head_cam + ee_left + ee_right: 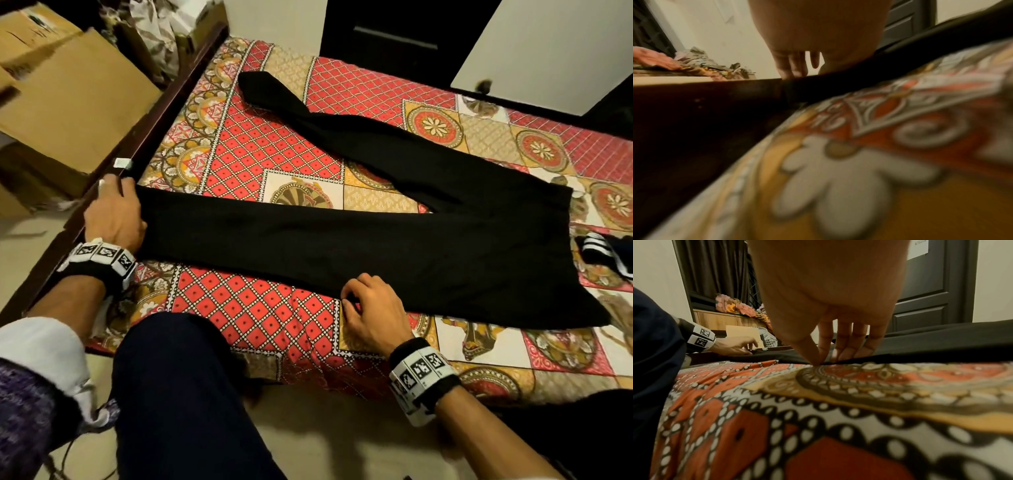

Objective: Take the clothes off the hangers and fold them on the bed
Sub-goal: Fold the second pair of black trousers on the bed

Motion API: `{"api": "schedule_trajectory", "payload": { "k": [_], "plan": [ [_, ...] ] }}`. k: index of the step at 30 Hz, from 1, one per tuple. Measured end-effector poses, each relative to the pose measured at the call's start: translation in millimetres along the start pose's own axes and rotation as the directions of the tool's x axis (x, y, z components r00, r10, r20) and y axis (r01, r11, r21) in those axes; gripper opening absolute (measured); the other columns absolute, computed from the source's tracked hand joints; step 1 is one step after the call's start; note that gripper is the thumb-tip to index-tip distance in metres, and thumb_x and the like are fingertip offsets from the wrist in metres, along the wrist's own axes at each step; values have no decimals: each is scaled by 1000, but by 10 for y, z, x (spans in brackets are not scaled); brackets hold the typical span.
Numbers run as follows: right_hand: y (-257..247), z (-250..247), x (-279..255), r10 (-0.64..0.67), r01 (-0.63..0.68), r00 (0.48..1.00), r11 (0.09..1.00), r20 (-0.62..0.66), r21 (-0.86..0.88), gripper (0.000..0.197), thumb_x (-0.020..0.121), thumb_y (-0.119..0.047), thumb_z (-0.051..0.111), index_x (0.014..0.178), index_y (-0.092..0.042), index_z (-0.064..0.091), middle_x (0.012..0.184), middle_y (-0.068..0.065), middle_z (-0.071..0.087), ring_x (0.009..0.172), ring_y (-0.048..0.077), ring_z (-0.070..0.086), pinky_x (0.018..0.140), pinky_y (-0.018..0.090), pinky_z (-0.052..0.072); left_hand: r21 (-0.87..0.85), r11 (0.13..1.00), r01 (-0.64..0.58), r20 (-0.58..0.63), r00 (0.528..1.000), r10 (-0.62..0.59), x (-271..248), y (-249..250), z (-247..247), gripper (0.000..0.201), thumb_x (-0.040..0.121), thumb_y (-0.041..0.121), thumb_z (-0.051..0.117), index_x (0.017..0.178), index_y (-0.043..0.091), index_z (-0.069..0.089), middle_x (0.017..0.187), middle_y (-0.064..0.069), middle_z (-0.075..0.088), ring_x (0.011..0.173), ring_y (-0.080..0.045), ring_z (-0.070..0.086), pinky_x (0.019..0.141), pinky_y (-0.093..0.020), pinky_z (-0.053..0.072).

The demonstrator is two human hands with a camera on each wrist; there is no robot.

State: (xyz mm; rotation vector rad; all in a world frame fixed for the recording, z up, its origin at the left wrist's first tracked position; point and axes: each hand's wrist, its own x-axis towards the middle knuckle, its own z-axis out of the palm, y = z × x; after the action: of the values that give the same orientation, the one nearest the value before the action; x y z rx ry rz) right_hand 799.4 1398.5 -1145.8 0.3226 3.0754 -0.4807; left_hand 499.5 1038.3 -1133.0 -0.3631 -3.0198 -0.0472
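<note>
Patterned bed (260, 308), one pair of black trousers (342, 240), left hand (114, 216) gripping hem, right hand (371, 308) pinching edge

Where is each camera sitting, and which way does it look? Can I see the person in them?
Head: on the head, looking down at the black trousers on the bed; both hands, forearms and a knee show.
Left wrist: low by the bed's edge, looking along the left hand at the trouser hem.
Right wrist: low over the bed, looking along the right hand pinching the trousers' edge.
Shared: the right wrist and head views both show the left hand.
</note>
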Motion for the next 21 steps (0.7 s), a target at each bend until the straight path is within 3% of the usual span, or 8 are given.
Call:
{"api": "schedule_trajectory", "payload": {
  "k": [3, 6, 8, 10, 12, 15, 18, 21],
  "plan": [
    [-35, -23, 10, -25, 25, 1000, 1000, 4, -8, 14, 91, -35, 60, 103, -27, 62, 100, -10, 57, 92, 12, 53, 82, 33, 48, -84, 930, -359, -112, 930, 349, -82, 319, 5, 52, 94, 26, 63, 139, 3, 48, 135, -27, 48, 109, -50, 55, 86, -61, 50],
    [-49, -39, -42, -29, 30, 999, 1000, 29, -10, 21, 91, -36, 58, 109, -26, 62, 105, -7, 58, 95, 14, 54, 84, 34, 47, -173, 802, -571, 120, 796, 593, -211, 576, 191, 65, 101, 62, 30, 149, 23, 49, 150, -10, 48, 131, -33, 52, 105, -51, 47],
    [-11, -117, -66, -41, 37, 995, 998, 92, 46, 25, 93, -37, 59, 114, -27, 62, 109, -8, 59, 100, 12, 52, 88, 32, 46, -168, 851, -497, 165, 837, 521, -148, 544, 305, 67, 103, 64, 31, 154, 23, 45, 159, -9, 40, 139, -34, 47, 110, -51, 43],
    [105, -278, -110, -37, 23, 988, 995, 149, 96, 27, 93, -38, 61, 118, -28, 64, 108, -10, 62, 102, 10, 54, 89, 31, 48, -162, 937, -310, 250, 906, 343, 60, 495, 339, 67, 102, 57, 43, 158, 23, 36, 166, -9, 29, 143, -39, 41, 116, -52, 37],
    [341, -467, -203, 7, -27, 983, 994, 183, 108, 28, 93, -38, 63, 119, -29, 66, 107, -10, 65, 103, 9, 58, 88, 32, 51, -157, 974, -162, 422, 881, 215, 284, 590, 222, 71, 100, 54, 53, 160, 22, 31, 168, -10, 21, 148, -41, 33, 120, -53, 31],
    [968, -795, -360, 187, -195, 976, 979, 108, 66, 29, 89, -38, 66, 117, -30, 68, 108, -6, 69, 104, 15, 65, 89, 36, 54, -123, 972, -198, 449, 862, 233, 398, 1026, -34, 71, 98, 50, 59, 157, 18, 36, 164, -17, 27, 147, -42, 33, 119, -54, 32],
    [1776, -1131, -491, 476, -474, 878, 879, -45, 55, 32, 90, -32, 69, 121, -23, 69, 115, 6, 72, 110, 28, 67, 93, 42, 55, -216, 901, -377, 295, 854, 428, 152, 1734, -217, 65, 97, 54, 57, 152, 23, 43, 161, -10, 34, 142, -39, 41, 113, -56, 40],
    [2604, -1367, -586, 698, -702, 685, 709, -210, 66, 45, 92, -34, 66, 130, -10, 63, 124, 22, 67, 116, 41, 63, 97, 48, 50, -397, 746, -534, 215, 736, 642, -406, 2481, -119, 67, 96, 62, 51, 151, 24, 46, 162, -3, 35, 146, -28, 39, 117, -48, 38]
  ]
}}
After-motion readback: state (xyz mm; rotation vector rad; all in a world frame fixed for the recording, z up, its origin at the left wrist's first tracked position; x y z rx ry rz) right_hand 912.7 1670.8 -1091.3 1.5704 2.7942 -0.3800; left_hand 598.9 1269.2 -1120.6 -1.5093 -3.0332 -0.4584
